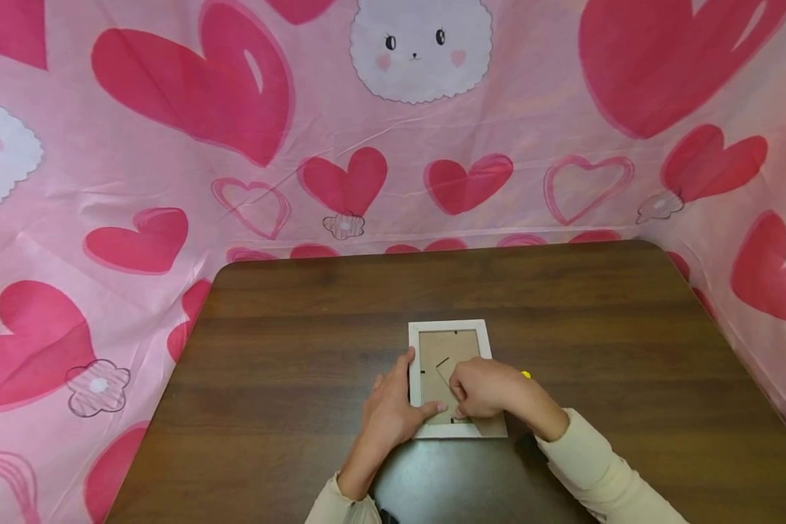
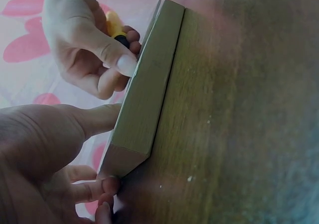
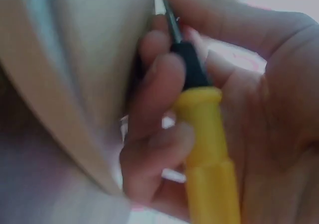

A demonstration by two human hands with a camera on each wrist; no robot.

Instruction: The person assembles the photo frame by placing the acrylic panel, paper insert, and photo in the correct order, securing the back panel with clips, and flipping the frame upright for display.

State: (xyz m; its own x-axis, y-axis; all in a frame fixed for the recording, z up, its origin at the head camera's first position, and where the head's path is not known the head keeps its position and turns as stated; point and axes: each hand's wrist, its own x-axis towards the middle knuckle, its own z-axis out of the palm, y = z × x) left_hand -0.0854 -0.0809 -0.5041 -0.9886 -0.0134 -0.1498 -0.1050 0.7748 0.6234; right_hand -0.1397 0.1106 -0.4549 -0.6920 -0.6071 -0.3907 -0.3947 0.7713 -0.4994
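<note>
A white picture frame (image 1: 448,325) lies face down on the table, its brown backing board (image 1: 434,348) up. Small dark tabs show along the backing's edges. My left hand (image 1: 391,411) grips the frame's left side, thumb over the backing and fingers along the outer edge. In my right hand (image 1: 491,386) is a screwdriver (image 3: 204,129) with a yellow handle, black collar and thin metal shaft; the fingers curl round it. The right thumb is over the backing near the lower tab (image 1: 453,420). Whether the screwdriver's tip touches the tab cannot be seen.
The dark wooden table (image 1: 288,364) spreads on all sides of the frame. Pink cloth (image 1: 406,131) printed with hearts hangs behind the table and at both sides.
</note>
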